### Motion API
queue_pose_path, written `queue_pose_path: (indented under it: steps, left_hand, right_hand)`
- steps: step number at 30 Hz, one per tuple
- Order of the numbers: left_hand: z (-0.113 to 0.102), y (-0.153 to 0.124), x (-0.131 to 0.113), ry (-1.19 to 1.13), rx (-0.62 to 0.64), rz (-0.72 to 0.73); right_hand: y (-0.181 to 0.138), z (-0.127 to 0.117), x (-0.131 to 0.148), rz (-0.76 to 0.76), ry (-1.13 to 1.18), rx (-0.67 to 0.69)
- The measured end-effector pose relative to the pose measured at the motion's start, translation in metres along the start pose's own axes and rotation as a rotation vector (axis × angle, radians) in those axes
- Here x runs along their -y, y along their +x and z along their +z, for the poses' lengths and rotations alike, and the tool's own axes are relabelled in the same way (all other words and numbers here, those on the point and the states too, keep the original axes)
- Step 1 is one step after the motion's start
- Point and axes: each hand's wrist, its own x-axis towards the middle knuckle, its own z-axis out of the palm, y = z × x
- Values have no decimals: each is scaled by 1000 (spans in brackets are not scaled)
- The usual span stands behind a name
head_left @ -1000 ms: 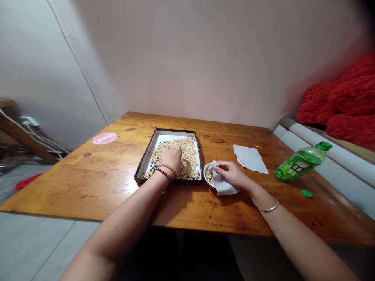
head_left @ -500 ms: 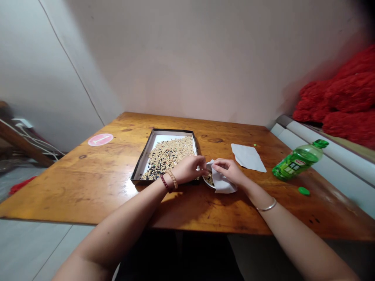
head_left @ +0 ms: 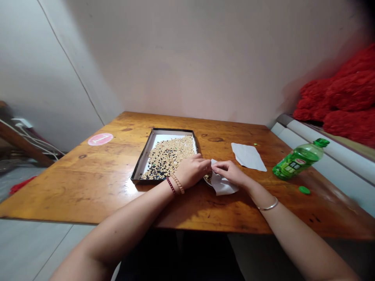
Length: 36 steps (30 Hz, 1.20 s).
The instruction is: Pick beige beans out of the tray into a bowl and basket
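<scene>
Right grip (head_left: 231,173) pinches white sheet (head_left: 224,186) over bowl (head_left: 209,184); left grip (head_left: 191,170) unclear, fingertips hidden. Sheet tug could spill beads or beans (head_left: 208,177).

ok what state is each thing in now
left hand, fingers bent, grip hidden
right hand, pinching draped paper
draped paper, bent, partly covering bowl
box, open, holding mixed beads
bowl, partly covered, beads inside
paper sheet, lying flat
bottle, standing, capping unclear
green disc, lying flat
red bundles, piled up

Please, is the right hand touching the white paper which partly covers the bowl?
Touching: the head view shows the right hand with its thumb and fingertips on the white paper, near its upper edge.
</scene>
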Motion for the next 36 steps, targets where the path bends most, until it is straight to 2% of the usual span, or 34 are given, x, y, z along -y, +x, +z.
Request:
queue_pose_path:
  steps: [4,10,15,20,24,27,36]
  left_hand:
    - [0,-1,-1,12,-12,25]
    - [-12,2,3,28,69,-8]
    - [-23,-2,28,248,106,-346]
    - [-29,-9,50,459,266,-612]
    - [-32,-9,53,474,400,-772]
    - [-32,-7,51,425,475,-794]
    - [-31,-1,51,408,490,-806]
  right_hand:
    - [0,-1,-1,-22,-45,38]
    - [-1,1,-1,-2,-44,14]
    - [-2,2,-1,15,-12,-2]
    - [-3,2,1,13,-22,7]
    - [-2,4,1,18,-24,-21]
    - [-2,7,-3,26,26,-56]
    - [1,7,-7,-58,135,-68]
